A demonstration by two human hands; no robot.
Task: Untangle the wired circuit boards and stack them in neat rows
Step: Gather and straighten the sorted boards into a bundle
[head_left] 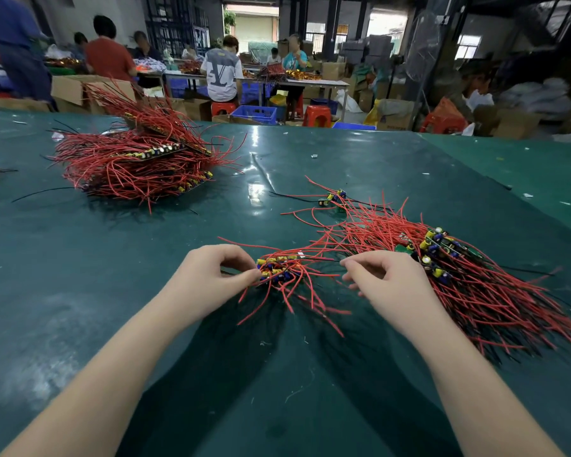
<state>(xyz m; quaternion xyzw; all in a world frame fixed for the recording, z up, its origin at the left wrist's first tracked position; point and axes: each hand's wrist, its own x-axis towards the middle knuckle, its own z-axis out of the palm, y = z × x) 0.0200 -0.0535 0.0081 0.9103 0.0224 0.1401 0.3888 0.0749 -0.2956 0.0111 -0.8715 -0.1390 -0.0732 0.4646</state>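
A small bunch of circuit boards [279, 270] with red and black wires lies on the green table [145, 308] between my hands. My left hand [211, 275] pinches the bunch's left end with curled fingers. My right hand [386, 278] is at the bunch's right side, fingers curled, pinching a thin black wire. A tangled pile of wired boards [459, 275] spreads to the right. A few loose boards [333, 197] lie just beyond it. A tall stacked heap of boards [136, 163] stands at the far left.
Small bits of debris dot the table. Past its far edge [277, 125] are cardboard boxes, blue crates [254, 113], red stools [317, 115] and several people working at other tables.
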